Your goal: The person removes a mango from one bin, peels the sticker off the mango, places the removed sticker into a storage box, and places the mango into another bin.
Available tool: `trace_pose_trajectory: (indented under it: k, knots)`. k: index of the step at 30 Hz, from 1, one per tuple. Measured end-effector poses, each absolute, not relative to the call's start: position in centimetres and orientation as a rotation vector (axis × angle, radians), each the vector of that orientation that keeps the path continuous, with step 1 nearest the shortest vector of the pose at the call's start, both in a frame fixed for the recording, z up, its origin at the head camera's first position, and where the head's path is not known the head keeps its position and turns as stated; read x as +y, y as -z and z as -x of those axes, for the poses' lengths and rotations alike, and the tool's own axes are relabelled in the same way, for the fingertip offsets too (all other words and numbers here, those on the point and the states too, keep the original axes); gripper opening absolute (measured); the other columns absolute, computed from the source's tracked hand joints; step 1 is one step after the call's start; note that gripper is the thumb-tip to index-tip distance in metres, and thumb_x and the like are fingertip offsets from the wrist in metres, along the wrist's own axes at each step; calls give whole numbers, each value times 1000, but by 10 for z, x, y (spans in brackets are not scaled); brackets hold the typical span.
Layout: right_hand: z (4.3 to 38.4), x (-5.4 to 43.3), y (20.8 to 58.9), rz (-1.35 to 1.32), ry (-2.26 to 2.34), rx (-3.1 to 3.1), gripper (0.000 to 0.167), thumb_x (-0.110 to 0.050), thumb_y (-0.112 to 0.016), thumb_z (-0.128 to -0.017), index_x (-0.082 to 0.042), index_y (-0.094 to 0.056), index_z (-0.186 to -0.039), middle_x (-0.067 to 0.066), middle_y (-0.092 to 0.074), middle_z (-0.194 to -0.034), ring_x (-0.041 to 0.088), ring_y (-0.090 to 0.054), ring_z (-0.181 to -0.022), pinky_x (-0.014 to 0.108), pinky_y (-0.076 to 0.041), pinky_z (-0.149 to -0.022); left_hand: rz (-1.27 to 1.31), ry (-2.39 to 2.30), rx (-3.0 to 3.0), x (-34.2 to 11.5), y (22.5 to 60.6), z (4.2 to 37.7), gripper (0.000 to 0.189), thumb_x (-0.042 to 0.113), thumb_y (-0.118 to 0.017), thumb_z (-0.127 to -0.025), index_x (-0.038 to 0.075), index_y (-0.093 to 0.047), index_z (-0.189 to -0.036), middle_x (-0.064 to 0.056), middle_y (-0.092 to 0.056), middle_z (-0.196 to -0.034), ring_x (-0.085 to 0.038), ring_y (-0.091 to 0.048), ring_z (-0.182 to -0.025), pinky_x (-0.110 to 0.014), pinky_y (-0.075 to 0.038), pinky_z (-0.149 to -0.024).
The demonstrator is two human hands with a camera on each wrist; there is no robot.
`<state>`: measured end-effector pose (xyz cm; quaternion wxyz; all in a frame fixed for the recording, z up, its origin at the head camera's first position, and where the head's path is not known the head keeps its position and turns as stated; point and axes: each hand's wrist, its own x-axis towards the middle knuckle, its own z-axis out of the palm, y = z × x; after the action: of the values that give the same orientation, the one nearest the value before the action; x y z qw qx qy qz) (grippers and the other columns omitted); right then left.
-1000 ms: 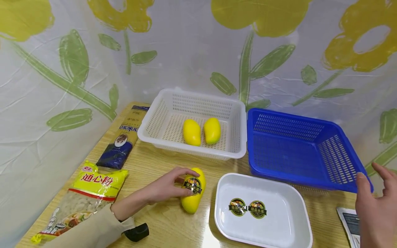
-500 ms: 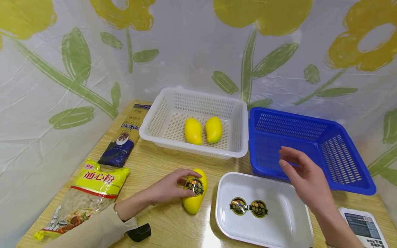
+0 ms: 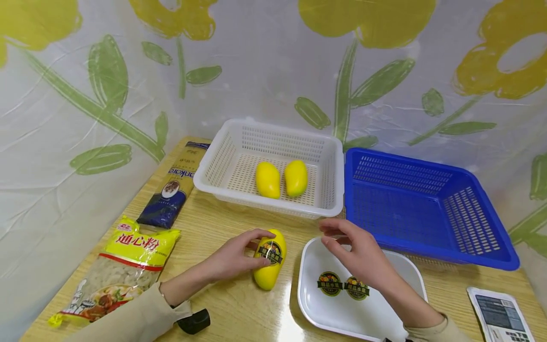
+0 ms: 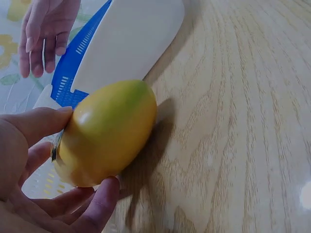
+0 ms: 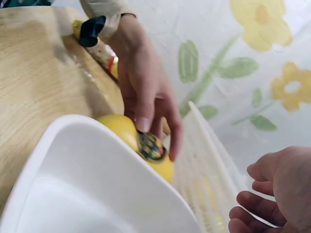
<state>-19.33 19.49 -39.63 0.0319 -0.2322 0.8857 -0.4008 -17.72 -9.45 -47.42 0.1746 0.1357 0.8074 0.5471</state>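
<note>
My left hand (image 3: 231,256) grips a yellow mango (image 3: 267,279) on the wooden table, thumb and fingers round its sides. A round dark fruit sticker (image 3: 271,253) lies on the mango's upper side. In the left wrist view the mango (image 4: 114,131) shows a greenish tip. My right hand (image 3: 361,251) is above the white tray (image 3: 312,311), its fingers loosely bent with nothing between them. Two matching stickers (image 3: 330,284) lie in that tray. In the right wrist view, my right hand (image 5: 291,189) hangs apart from the mango (image 5: 116,127).
Behind stands a white basket (image 3: 265,203) with two mangoes (image 3: 268,179) in it. A blue basket (image 3: 491,237) stands to its right. Pasta bags (image 3: 128,266) lie at left, near a black object (image 3: 194,321). A white-framed device (image 3: 500,313) lies at right.
My right hand has come in from the far right, past the blue basket's front, to above the white tray near the mango. The left hand keeps its grip on the mango.
</note>
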Motion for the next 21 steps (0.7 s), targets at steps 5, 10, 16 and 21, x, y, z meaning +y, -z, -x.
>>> trace_pose_trajectory:
  k: [5,10,16,21]
  knots:
    - [197,177,402,791,1157,2693,30,-20,-66,-95,-15,-64,-124,-2,-66,-114,14,-65,-99,29,-54,-82,-358,-1571,2262,-96,475,176,51,24,-72,-90,19,-54,-137,-7,-55,-135,-29,-57,-114,-44,-49,-91]
    - [200,161,407,891,1075,2651,29,-19,-65,-95,-11,-65,-123,1,-67,-116,17,-65,-99,30,-54,-78,-355,-1636,2142,-96,477,176,58,22,-75,-88,17,-50,-140,-11,-50,-139,-33,-54,-119,-41,-51,-89]
    - [203,144,410,962,944,2698,22,-22,-66,-94,-12,-72,-112,-2,-71,-109,17,-65,-98,36,-52,-79,-358,-1701,2029,-95,481,175,63,15,-76,-86,14,-46,-142,-14,-48,-138,-32,-55,-119,-37,-55,-83]
    - [209,135,412,1011,841,2713,19,-20,-68,-92,-12,-75,-108,-4,-72,-100,15,-65,-93,40,-48,-84,-353,-1736,2011,-95,483,174,65,14,-77,-85,12,-45,-142,-13,-50,-136,-30,-57,-118,-36,-55,-83]
